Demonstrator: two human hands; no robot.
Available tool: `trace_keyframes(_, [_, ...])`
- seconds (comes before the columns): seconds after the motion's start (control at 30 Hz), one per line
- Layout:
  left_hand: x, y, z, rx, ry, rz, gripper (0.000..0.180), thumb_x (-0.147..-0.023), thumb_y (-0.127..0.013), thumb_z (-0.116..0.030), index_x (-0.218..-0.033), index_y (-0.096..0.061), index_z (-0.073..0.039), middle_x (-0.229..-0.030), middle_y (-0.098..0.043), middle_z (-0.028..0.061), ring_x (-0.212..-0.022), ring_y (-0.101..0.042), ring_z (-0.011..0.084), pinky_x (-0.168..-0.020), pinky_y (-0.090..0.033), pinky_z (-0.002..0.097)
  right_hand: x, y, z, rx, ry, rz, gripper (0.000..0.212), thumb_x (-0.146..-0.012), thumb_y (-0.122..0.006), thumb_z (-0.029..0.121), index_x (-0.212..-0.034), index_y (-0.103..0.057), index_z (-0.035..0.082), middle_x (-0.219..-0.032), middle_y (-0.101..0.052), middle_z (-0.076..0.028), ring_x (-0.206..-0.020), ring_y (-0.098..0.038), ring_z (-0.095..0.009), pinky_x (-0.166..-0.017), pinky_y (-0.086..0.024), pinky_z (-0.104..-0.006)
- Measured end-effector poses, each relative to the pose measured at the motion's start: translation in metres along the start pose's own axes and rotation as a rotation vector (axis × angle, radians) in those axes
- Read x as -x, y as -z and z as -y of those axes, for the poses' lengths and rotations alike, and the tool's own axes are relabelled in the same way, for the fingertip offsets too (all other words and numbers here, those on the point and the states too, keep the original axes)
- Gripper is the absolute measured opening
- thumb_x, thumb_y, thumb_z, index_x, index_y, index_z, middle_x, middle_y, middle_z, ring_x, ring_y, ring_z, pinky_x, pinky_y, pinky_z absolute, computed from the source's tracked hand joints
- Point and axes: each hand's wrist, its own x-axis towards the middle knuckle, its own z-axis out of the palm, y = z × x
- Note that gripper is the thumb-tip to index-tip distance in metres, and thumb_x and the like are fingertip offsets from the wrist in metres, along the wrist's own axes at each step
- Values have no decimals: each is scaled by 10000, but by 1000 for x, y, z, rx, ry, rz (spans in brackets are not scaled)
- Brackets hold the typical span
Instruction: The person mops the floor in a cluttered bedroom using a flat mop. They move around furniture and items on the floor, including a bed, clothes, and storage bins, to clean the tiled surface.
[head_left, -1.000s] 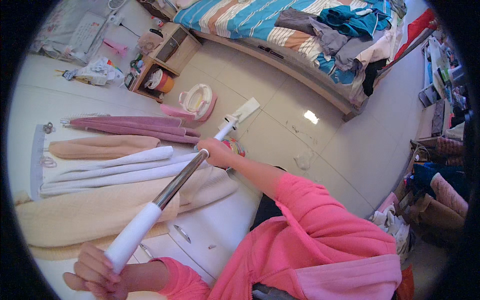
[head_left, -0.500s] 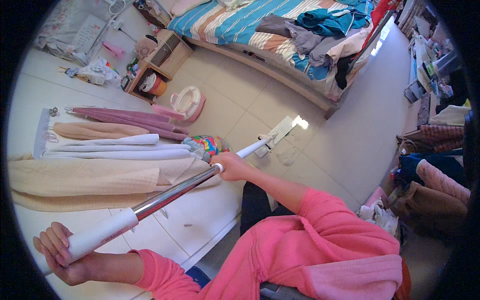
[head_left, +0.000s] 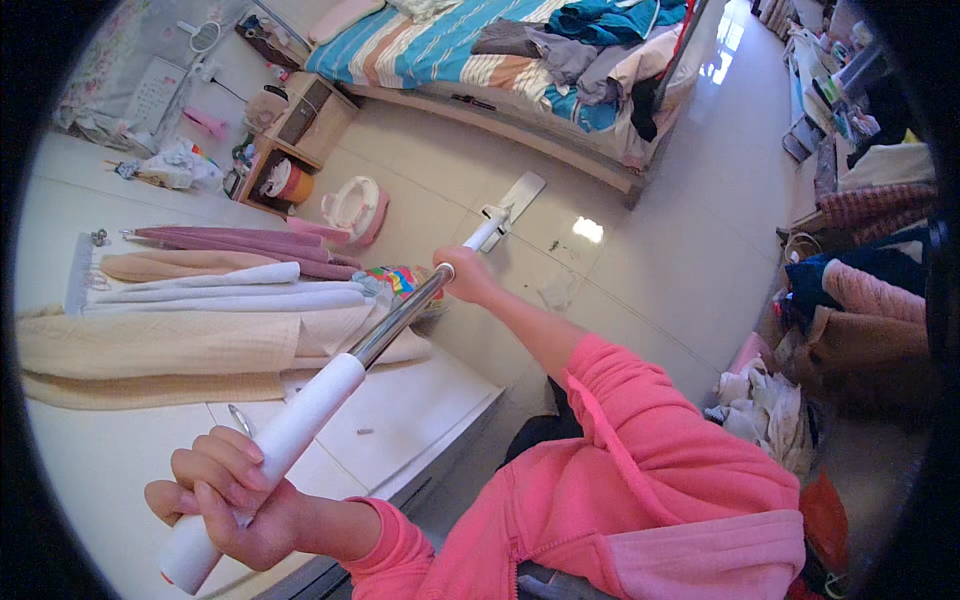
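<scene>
Holding a flat mop aslant with left grip curled around the white handle and, right arm outstretched, right grip closed around the pole; resting mop head on floor near bed.

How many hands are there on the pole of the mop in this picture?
2. The left hand grips the white handle near its end; the right hand holds the pole farther down, nearer the flat mop head. No other hand is visible.
</scene>
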Motion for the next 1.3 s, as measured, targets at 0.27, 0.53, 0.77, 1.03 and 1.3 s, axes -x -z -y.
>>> trace_keyframes(0.27, [74,40,-82,129,-23,121,148,-803,-499,-77,-764,-358,-103,-587,-372,14,-478,-353,107,-521,-344,279,119,14,58,28,2,-111,173,-620,-637,-5,-723,-519,70,-687,-549,-119,-693,-547,-335,-620,-422,-412])
trace_keyframes(0.53, [123,111,-183,249,29,327,206,-868,-501,-121,-752,-332,-116,-607,-381,4,-529,-412,124,-541,-395,295,260,7,127,69,13,-133,211,-607,-635,2,-765,-520,82,-740,-535,-88,-771,-540,-309,-710,-398,-396])
trace_keyframes(0.77, [125,214,-255,472,102,309,212,-774,-567,-142,-782,-364,-84,-595,-376,-2,-481,-350,96,-547,-328,258,346,18,191,14,12,36,206,-627,-643,31,-778,-519,94,-760,-540,-85,-758,-528,-312,-681,-384,-399])
trace_keyframes(1.03, [154,209,-280,299,-26,106,282,-743,-609,-67,-810,-337,-99,-592,-401,-9,-457,-376,73,-565,-346,246,332,-8,204,-27,110,238,185,-631,-641,64,-770,-523,99,-751,-534,-98,-769,-525,-304,-673,-374,-396])
trace_keyframes(1.3, [175,147,-266,-277,-127,-180,222,-801,-562,-99,-804,-341,-119,-609,-386,-2,-505,-404,99,-564,-353,262,255,-71,170,-142,203,511,185,-645,-633,51,-812,-560,85,-771,-577,-129,-807,-550,-345,-694,-425,-443])
